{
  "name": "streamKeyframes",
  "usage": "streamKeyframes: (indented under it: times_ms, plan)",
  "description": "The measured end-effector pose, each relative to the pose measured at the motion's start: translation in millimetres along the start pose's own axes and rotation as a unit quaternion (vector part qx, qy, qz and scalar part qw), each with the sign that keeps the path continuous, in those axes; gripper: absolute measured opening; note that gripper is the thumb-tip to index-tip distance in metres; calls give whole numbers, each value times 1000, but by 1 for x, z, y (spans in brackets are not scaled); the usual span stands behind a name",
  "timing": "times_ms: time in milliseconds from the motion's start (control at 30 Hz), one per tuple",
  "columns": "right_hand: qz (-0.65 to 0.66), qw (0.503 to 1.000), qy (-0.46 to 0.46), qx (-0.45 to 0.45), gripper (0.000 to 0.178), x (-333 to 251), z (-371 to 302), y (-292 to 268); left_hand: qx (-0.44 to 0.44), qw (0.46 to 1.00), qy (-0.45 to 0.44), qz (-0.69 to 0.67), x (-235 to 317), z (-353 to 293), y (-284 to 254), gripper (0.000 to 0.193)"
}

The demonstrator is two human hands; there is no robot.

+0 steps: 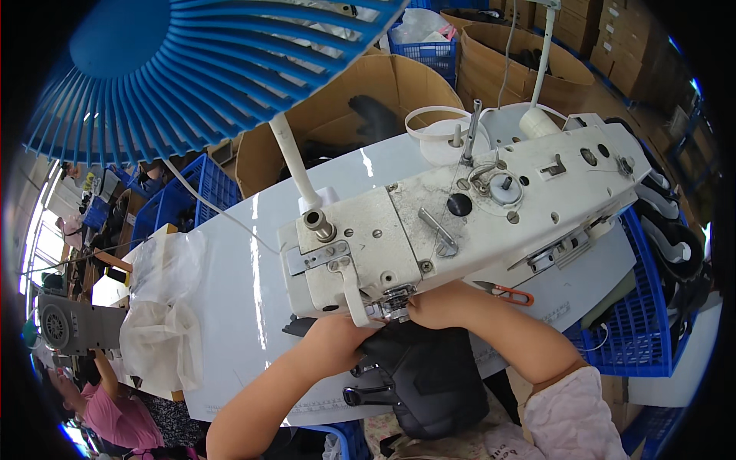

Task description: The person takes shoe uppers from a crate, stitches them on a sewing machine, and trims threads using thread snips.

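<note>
Pale work table runs across the view, ruler markings along its near edge. On it, a white sewing machine, dusty and oil-smudged on top, lies aslant, its head end toward the person. Blue fan cage fills the upper left. Behind the table, an open cardboard bin with dark pieces inside; off the right end, a blue crate with dark items at its upper edge.

Black padded piece hangs below the machine head, at the table's near edge, in front of the person; its upper end reaches in under the head.

Left hand at the upper left of the piece, right hand at its top edge. Hands near each other, needle-end metalwork between them. Fingers mostly hidden by the machine; cannot tell whether either is closed on the piece.

Smaller: orange-handled snips lie on the table, right of the right hand. Dark buckle at the piece's left side.
</note>
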State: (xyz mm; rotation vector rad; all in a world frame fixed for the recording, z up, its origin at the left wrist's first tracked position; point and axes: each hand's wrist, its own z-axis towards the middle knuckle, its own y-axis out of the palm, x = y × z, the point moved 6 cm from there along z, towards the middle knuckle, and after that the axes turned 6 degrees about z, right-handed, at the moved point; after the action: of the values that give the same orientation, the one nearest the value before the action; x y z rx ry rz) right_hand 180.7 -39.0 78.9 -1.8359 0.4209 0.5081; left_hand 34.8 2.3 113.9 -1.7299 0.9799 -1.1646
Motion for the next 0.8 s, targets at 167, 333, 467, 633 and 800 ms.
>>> streamKeyframes:
  times_ms: [167, 333, 467, 633, 800]
  plan:
    - [-31, 947, -102, 303, 39, 22, 21, 4, 20, 1000, 11, -7, 1, -1, 0, 65]
    - [-157, 955, -118, 223, 67, 17, 59, 17, 7, 1000, 12, -20, 2, 3, -2, 63]
    - [-173, 965, -96, 170, 77, 6, 48, -2, 13, 1000, 2, -29, 4, 1, -7, 58]
    - [-152, 982, -51, 98, 81, -3, 23, -21, 2, 999, -12, -37, 5, 3, -7, 57]
    - [-148, 976, -82, 134, 75, 5, 50, -1, 18, 999, 0, -41, 6, 2, -8, 57]
